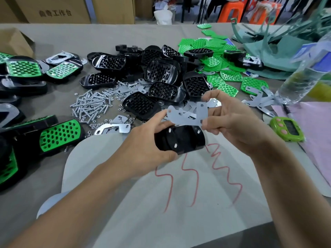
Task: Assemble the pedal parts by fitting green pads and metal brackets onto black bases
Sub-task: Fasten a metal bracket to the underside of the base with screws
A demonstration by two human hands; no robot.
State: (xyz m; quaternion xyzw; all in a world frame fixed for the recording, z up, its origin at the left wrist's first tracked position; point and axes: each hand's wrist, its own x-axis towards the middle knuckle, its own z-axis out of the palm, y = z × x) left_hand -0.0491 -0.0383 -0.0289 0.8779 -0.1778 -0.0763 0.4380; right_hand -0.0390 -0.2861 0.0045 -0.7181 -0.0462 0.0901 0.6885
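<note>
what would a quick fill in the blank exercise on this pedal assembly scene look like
The left hand grips a black base with ___ screw ends sticking up.
The right hand pinches a metal bracket just over that ___.
The timer beside the right hand is ___ with pink buttons.
Missing words: three; base; green.

Black base [180,140], grey bracket [186,116]
</note>
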